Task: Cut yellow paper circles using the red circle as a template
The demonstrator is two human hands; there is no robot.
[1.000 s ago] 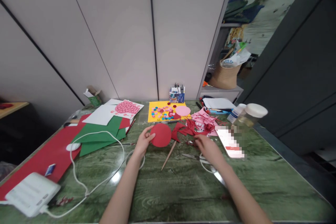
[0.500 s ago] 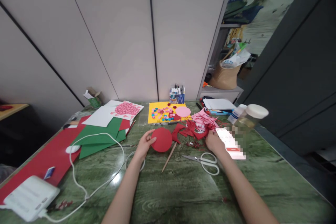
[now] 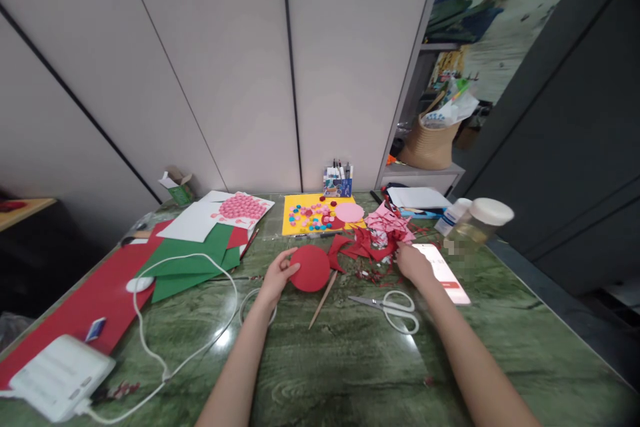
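Between the thumb and fingers of my left hand (image 3: 281, 273) is the left edge of a red paper circle (image 3: 311, 268). My right hand (image 3: 414, 263) is at the right side of a heap of red paper scraps (image 3: 367, 244), its fingers bent together against them. Its fingertips are partly hidden, so what they pinch cannot be seen. A wooden stick (image 3: 323, 300) lies just below the circle. White-handled scissors (image 3: 393, 307) rest on the table near my right wrist, blades pointing left. Pink paper scraps (image 3: 387, 219) lie behind the red ones.
A lit phone (image 3: 447, 277) lies beside my right hand, with a lidded jar (image 3: 475, 230) behind it. Yellow paper (image 3: 290, 220) carries small coloured pieces and a pink circle (image 3: 349, 213). On the left are green sheets (image 3: 185, 267), a white cable (image 3: 235, 293) and a white device (image 3: 60, 373).
My right hand has shifted slightly right and up at the edge of the scraps. My left hand still holds the red circle in nearly the same place.
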